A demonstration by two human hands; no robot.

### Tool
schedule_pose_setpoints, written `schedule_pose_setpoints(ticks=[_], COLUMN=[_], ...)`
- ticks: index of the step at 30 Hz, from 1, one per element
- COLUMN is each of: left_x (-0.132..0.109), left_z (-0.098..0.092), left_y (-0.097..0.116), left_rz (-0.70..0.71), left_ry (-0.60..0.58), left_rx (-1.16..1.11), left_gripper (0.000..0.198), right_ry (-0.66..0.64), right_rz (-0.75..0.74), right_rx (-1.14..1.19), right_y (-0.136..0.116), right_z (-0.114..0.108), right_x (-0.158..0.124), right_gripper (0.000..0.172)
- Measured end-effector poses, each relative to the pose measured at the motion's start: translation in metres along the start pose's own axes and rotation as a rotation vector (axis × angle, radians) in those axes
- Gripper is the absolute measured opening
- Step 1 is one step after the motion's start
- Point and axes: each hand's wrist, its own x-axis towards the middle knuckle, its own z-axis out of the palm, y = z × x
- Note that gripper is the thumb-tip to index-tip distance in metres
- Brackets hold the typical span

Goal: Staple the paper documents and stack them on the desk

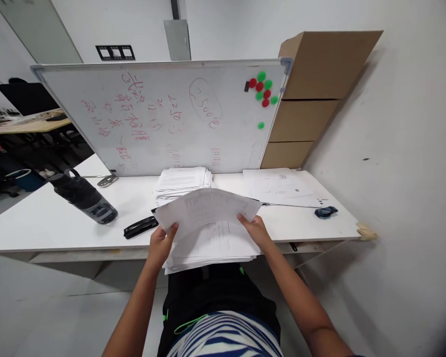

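Both my hands hold a bundle of printed sheets (207, 210) lifted and arched above a stack of paper (211, 250) at the white table's near edge. My left hand (162, 243) grips the bundle's left edge, thumb on top. My right hand (254, 229) grips its right edge. A second, taller pile of printed pages (183, 181) lies just behind, against the whiteboard. A black stapler (140, 227) rests on the table, left of my left hand.
A whiteboard (163, 114) with red writing and red and green magnets leans at the table's back. A dark bottle (82, 196) lies at left. Loose sheets (278, 186) and a small dark clip (325, 212) lie at right. Cardboard boxes (312, 94) stand by the wall.
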Motion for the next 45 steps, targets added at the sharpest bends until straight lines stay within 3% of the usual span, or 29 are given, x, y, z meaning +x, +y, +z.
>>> schedule_pose_setpoints(ticks=[4,7,11,14,17,20,27,35,37,39,41,42,45], left_x=[-0.002,-0.014,-0.037,-0.045,-0.043,-0.041,-0.042,-0.046,-0.032,-0.008,0.020,0.034,0.065], left_z=[0.010,0.010,-0.009,-0.023,-0.026,-0.025,-0.025,-0.027,-0.036,-0.049,-0.064,-0.072,-0.088], left_y=[0.006,0.023,0.058,0.069,0.059,0.041,0.030,0.008,0.000,-0.010,-0.023,-0.031,-0.057], left_rz=[-0.019,-0.039,-0.039,-0.132,-0.291,-0.362,-0.340,-0.272,-0.157,0.039,0.211,0.249,0.229], left_ry=[-0.013,0.003,0.107,0.014,-0.125,-0.128,-0.133,-0.141,-0.057,0.098,0.221,0.243,0.149], left_rx=[-0.038,-0.054,-0.070,-0.156,-0.200,-0.213,-0.280,-0.046,0.101,0.319,0.594,0.704,0.845], left_gripper=[0.058,0.058,0.056,0.067,0.075,0.076,0.075,0.073,0.061,0.051,0.052,0.055,0.055], right_ry=[0.008,0.017,0.007,-0.055,-0.101,-0.097,-0.070,-0.106,-0.041,0.028,0.050,0.042,0.018], right_rz=[-0.060,-0.090,-0.062,0.020,0.180,0.255,0.159,0.252,0.233,0.192,0.151,0.140,0.157], right_rx=[-0.026,-0.031,-0.031,0.006,-0.028,-0.077,-0.096,-0.136,-0.177,-0.244,-0.290,-0.295,-0.262], right_y=[0.003,-0.002,-0.021,-0.028,-0.021,-0.011,-0.006,0.017,0.022,0.022,0.019,0.017,0.007], right_z=[0.003,0.000,-0.016,-0.027,-0.028,-0.023,-0.019,-0.027,-0.028,-0.029,-0.029,-0.028,-0.021], right_x=[-0.004,-0.007,-0.016,-0.024,-0.030,-0.035,-0.035,-0.040,-0.037,-0.031,-0.025,-0.021,-0.013], right_gripper=[0.057,0.059,0.052,0.050,0.049,0.048,0.047,0.048,0.048,0.047,0.045,0.045,0.042])
